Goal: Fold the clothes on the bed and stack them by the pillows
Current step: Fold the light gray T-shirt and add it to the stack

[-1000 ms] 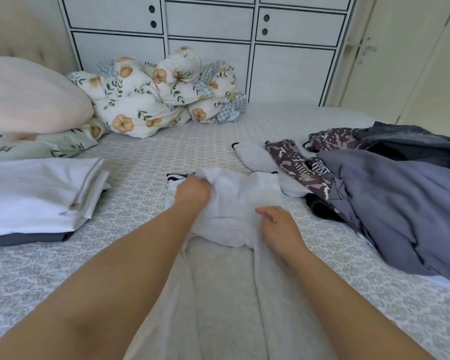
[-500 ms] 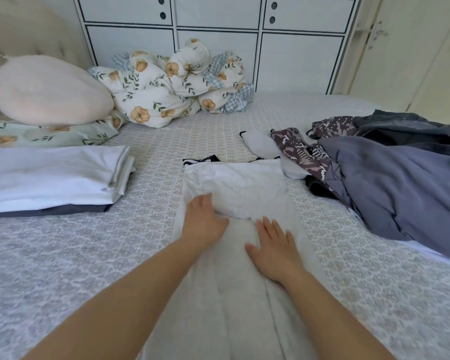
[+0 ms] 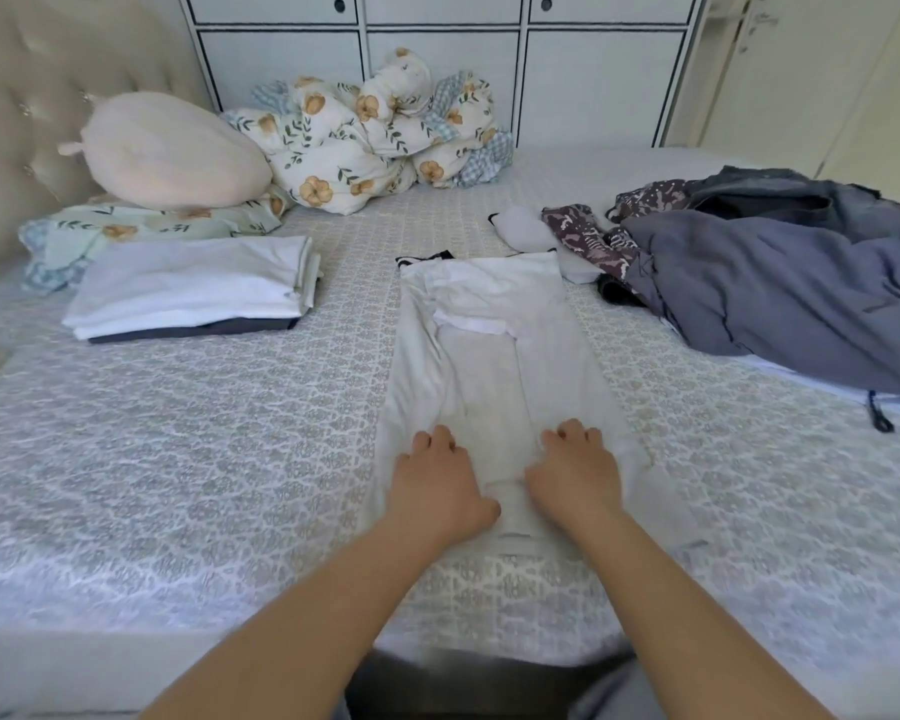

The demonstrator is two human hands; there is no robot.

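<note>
While both hands [image 3: 505, 480] press the garment [image 3: 494, 366], fingers bent, cabinets [image 3: 437, 70] back the bed [image 3: 204, 433].

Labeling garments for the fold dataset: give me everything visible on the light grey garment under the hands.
The light grey garment lies flat on the patterned bedspread as a long narrow strip, side edges folded inward, running from the near bed edge away. Soft knit-looking cloth; a crumpled whiter part lies on its far end, with black trim at the far left corner. The left hand and right hand rest on its near end, fingers bent. Its far right corner meets the unfolded pile.
</note>
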